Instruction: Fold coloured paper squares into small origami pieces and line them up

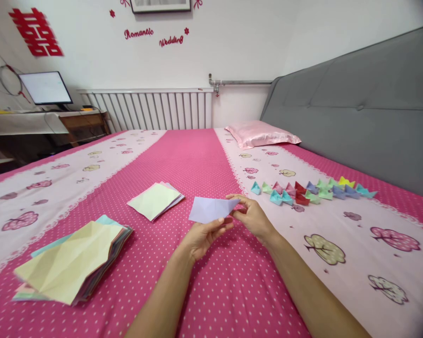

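Above the pink bedspread, both my hands hold a sheet of pale purple paper (208, 210) that bears faint creases. My left hand (207, 237) pinches its near edge, thumb on top and fingers beneath. At the paper's right corner, my right hand (251, 216) grips it between thumb and fingers, and that corner bends upward. A small stack of paper squares (155, 201), pale green on top, lies just left of the held sheet. Farther left and nearer to me is a thicker pile of creased coloured paper (74, 263), its top sheet pale yellow.
Several small folded paper boats (312, 192) in many colours stand in rows on the right. A pink pillow (259, 134) lies at the back by the grey headboard (359, 103). Beyond the bed are a white radiator (151, 110) and a desk with a monitor (45, 88).
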`<state>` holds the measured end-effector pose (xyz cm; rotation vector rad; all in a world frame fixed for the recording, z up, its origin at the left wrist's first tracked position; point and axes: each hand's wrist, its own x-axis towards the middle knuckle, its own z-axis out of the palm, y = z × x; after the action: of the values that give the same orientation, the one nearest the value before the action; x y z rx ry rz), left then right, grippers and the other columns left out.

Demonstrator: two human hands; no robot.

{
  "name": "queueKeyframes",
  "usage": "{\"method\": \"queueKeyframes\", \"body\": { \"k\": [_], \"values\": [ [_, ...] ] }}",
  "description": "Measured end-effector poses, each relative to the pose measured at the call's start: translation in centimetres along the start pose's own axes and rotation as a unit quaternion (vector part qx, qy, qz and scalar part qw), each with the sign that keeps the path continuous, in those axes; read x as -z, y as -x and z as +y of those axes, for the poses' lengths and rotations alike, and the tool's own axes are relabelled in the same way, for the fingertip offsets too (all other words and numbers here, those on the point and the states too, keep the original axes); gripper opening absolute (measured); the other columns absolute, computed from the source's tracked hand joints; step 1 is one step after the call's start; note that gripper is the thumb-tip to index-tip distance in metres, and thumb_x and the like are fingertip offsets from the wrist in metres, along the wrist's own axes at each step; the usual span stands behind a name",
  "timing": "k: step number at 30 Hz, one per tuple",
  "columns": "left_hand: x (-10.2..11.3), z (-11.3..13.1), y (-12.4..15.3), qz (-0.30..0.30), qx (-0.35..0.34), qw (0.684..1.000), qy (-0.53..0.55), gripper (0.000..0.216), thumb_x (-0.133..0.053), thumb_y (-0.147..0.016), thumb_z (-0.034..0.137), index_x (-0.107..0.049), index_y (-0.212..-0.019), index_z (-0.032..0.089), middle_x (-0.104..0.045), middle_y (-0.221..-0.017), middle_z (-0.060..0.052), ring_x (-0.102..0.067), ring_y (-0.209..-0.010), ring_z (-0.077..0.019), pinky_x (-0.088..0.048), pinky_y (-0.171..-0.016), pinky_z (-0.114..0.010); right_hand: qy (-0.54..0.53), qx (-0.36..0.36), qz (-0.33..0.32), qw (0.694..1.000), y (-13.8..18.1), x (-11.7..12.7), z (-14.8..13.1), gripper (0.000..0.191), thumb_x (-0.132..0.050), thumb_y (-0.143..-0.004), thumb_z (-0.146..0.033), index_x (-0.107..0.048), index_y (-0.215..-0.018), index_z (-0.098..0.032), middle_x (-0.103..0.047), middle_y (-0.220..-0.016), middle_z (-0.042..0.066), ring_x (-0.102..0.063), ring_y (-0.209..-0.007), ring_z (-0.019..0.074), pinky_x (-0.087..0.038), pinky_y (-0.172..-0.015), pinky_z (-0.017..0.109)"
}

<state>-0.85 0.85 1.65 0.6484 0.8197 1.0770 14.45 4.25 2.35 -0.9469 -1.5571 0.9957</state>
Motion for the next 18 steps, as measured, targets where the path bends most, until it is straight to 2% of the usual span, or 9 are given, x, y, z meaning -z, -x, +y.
{"method": "queueKeyframes", "body": {
  "k": [3, 6, 8, 11, 14, 18],
  "values": [
    [0.2, -0.2, -0.3, 0.025, -0.034, 0.999, -0.011, 0.019, -0.065, -0.069, 0.003, -0.066, -0.088, 0.007, -0.069, -0.086, -0.012, -0.067, -0.075, -0.0148, -0.053, -0.062, -0.015, -0.010, -0.018, 0.010, 1.000, 0.1, -0.1, 0.0, 0.029, -0.060, -0.066, -0.017, -0.062, -0.094, -0.020, -0.062, -0.103, 0.005, -0.060, -0.083, 0.0151, -0.046, -0.076, 0.029],
    [0.3, -0.3, -0.6, 0.064, -0.078, 0.995, -0.024, 0.017, -0.068, -0.066, 0.004, -0.067, -0.083, 0.008, -0.070, -0.079, -0.009, -0.066, -0.067, -0.0129, -0.053, -0.062, -0.017, -0.082, -0.095, 0.004, 0.992, 0.3, -0.1, -0.4, 0.043, -0.059, -0.067, -0.016, -0.054, -0.109, -0.019, -0.064, -0.097, 0.005, -0.063, -0.076, 0.0137, -0.049, -0.073, 0.030],
    [0.4, -0.4, -0.7, 0.074, -0.096, 0.992, -0.039, 0.015, -0.070, -0.065, 0.008, -0.067, -0.080, 0.008, -0.070, -0.078, -0.010, -0.065, -0.066, -0.0136, -0.053, -0.063, -0.019, -0.135, -0.126, -0.044, 0.982, 0.6, -0.2, -0.7, 0.043, -0.060, -0.067, -0.018, -0.054, -0.110, -0.018, -0.066, -0.092, 0.006, -0.064, -0.079, 0.0151, -0.049, -0.078, 0.031],
    [0.4, -0.5, -0.7, 0.069, -0.136, 0.986, -0.067, 0.023, -0.074, -0.062, 0.015, -0.068, -0.083, 0.009, -0.070, -0.080, -0.011, -0.065, -0.068, -0.0154, -0.052, -0.067, -0.023, -0.184, -0.113, -0.101, 0.971, 0.8, -0.5, -0.8, 0.036, -0.067, -0.064, -0.020, -0.060, -0.100, -0.016, -0.069, -0.091, 0.006, -0.064, -0.086, 0.0180, -0.047, -0.085, 0.034],
    [0.2, -0.6, -0.5, 0.063, -0.162, 0.979, -0.104, 0.029, -0.076, -0.060, 0.022, -0.068, -0.085, 0.009, -0.070, -0.082, -0.011, -0.065, -0.069, -0.0169, -0.051, -0.068, -0.026, -0.205, -0.128, -0.066, 0.968, 0.9, -1.0, -0.7, 0.031, -0.073, -0.061, -0.028, -0.065, -0.087, -0.014, -0.070, -0.084, 0.008, -0.066, -0.079, 0.0203, -0.049, -0.081, 0.036],
    [0.0, -0.6, -0.6, 0.063, -0.183, 0.973, -0.124, 0.031, -0.075, -0.061, 0.027, -0.067, -0.085, 0.009, -0.070, -0.080, -0.010, -0.065, -0.067, -0.0167, -0.051, -0.066, -0.027, -0.235, -0.152, -0.016, 0.960, 0.9, -1.8, -0.4, 0.034, -0.076, -0.057, -0.035, -0.067, -0.082, -0.013, -0.071, -0.077, 0.008, -0.067, -0.072, 0.0205, -0.050, -0.079, 0.037]
  ]
}}
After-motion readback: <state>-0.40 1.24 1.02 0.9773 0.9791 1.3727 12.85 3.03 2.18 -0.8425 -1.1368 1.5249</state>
